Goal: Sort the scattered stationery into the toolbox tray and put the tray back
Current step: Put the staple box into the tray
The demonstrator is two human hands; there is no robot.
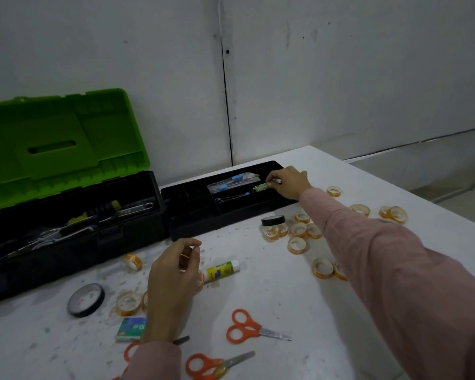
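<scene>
The black toolbox tray [192, 218] lies on the white table beside the open toolbox [74, 229] with its green lid [66, 138] up. My right hand [290, 181] reaches over the tray's right end and pinches a small green item [260, 187] above a compartment. My left hand [173, 278] hovers over the table in front of the tray and pinches a small tape roll [185, 256]. A glue stick [222, 269] lies right beside it. Several small orange tape rolls [296, 244] are scattered on the table. Packaged blue items [231, 182] lie in the tray.
Orange-handled scissors [247, 326] and a second pair [214, 364] lie near the front edge. A black tape roll [86, 299], a small box [130, 328] and a black-lidded jar [273, 221] are on the table. Tools fill the toolbox. The wall stands close behind.
</scene>
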